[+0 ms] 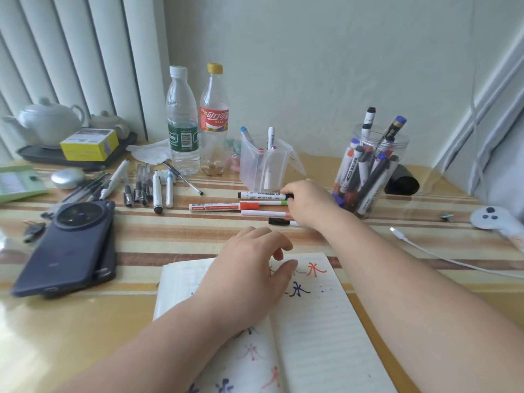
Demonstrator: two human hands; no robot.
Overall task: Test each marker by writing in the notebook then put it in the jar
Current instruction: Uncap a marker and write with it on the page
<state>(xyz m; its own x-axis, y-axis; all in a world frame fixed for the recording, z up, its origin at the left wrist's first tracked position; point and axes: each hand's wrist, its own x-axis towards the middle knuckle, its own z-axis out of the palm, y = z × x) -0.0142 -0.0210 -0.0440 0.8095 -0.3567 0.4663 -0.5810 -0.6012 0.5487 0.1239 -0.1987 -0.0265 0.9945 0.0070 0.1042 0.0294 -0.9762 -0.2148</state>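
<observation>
Head view is showing me the white marker (262, 196) lying on the striped table (170, 239), just before the clear box (263, 165); my right hand (309, 205) is pinching its black end. My left hand (249, 268) is resting, fingers relaxed, on the open notebook (326, 321). The jar (401, 154), holding markers, is standing right of the pinching hand

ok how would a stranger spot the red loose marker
Find the round clear jar packed with markers, then look left to the loose markers lying before the square clear tub. The red marker is the only one with a red label band and fat orange-red cap, reaching furthest left.
</observation>
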